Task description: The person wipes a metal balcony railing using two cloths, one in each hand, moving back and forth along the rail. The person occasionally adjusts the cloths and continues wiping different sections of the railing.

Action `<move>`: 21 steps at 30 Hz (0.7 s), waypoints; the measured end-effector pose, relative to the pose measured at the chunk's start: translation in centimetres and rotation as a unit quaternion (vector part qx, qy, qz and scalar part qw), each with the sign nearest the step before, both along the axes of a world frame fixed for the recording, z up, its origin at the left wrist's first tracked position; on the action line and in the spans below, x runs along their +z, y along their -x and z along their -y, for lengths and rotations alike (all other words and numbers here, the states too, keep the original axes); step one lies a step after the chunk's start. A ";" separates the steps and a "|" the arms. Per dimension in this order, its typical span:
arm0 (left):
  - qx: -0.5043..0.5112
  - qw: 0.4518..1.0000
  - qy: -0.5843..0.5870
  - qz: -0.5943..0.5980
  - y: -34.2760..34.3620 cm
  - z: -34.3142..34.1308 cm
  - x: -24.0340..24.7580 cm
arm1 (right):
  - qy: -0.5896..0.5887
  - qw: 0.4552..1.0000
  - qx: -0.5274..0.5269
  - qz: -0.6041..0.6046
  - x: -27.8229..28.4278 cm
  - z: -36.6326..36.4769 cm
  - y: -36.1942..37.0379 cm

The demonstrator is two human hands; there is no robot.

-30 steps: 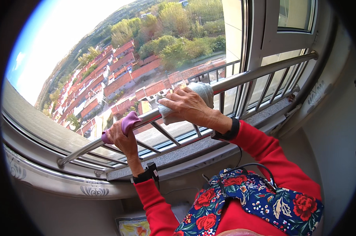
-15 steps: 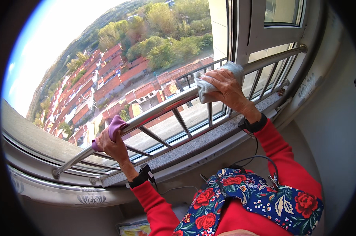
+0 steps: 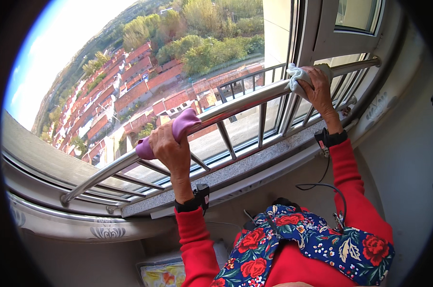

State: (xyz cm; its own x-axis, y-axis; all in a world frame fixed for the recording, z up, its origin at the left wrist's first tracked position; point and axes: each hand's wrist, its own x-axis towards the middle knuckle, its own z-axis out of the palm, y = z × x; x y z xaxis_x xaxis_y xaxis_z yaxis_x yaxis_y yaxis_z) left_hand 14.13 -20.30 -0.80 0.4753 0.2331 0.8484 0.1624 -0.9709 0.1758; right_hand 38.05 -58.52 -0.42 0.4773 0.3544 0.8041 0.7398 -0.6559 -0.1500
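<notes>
A round metal railing slants across a window, rising from lower left to upper right. My left hand is wrapped over its left part, closed on a purple cloth that drapes over the bar. Farther right, my right hand grips a pale grey-green cloth around the same rail, near the window frame post. Both cloths touch the metal. The undersides of the cloths and some fingertips are hidden behind the bar.
Below the rail, thin metal bars run down to a speckled stone sill. A window frame stands at the right. Cables hang from my wrist bands. A yellow patterned item lies low at the left.
Both hands have slid along the railing up and to the right, each taking its cloth with it. The grips on the cloths remain.
</notes>
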 end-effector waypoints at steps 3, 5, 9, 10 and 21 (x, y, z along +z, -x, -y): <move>-0.041 0.999 0.002 -0.010 -2.3 3.9 0.3 | -0.005 1.000 0.003 0.019 0.0 0.0 -0.1; -0.051 0.998 -0.010 -0.025 -3.4 6.2 0.3 | -0.014 1.000 0.006 0.015 -0.1 0.0 0.0; -0.090 0.995 -0.023 -0.028 -6.0 10.2 -0.1 | -0.001 1.000 -0.010 0.020 -0.4 0.2 -0.3; -0.102 0.994 -0.021 -0.037 -6.8 11.3 -0.2 | -0.005 1.000 -0.009 0.019 -0.5 0.2 -0.4; -0.185 0.978 -0.084 -0.042 -11.7 15.8 -1.0 | 0.084 0.983 -0.037 0.157 -1.0 0.8 -2.0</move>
State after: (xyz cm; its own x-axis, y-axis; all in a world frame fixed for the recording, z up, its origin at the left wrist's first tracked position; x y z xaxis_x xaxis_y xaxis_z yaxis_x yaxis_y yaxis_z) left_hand 25.87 -36.14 -1.80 0.5703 -0.1071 0.8144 -0.1988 -0.9800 0.0103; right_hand 40.10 -59.29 -1.44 0.2447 0.4682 0.8491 0.6816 -0.7059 0.1928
